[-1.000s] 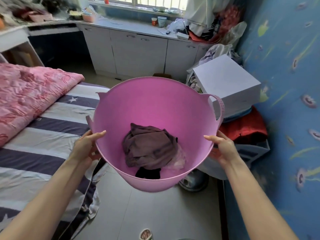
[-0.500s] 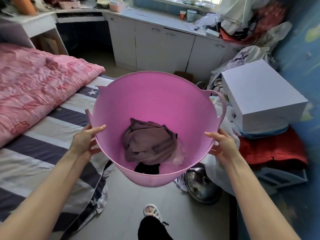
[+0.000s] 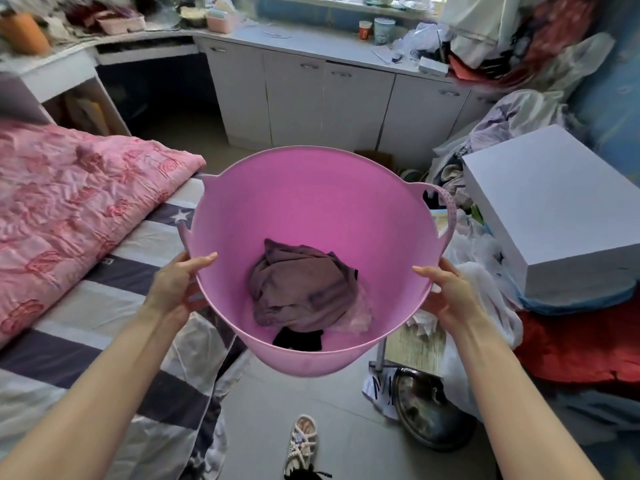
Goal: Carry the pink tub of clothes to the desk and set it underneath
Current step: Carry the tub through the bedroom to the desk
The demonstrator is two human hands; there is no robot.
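I hold the pink tub (image 3: 311, 202) in the air in front of me, above the floor. My left hand (image 3: 176, 282) grips its left rim and my right hand (image 3: 446, 289) grips its right rim. Inside lie crumpled brownish-purple clothes (image 3: 301, 285) over a dark piece. The desk (image 3: 104, 50) stands at the far left, with a dark opening (image 3: 156, 95) beneath its top.
A bed with a striped sheet (image 3: 104, 306) and pink quilt (image 3: 69, 202) fills the left. White cabinets (image 3: 329, 102) line the far wall. A white box (image 3: 554, 216), bags and red cloth pile up on the right. A pot lid (image 3: 426, 410) lies on the floor.
I have walked forward with the tub; the cabinets and desk are closer and the white box has slid right. My sandalled foot has come into view below. Both hands keep their hold.
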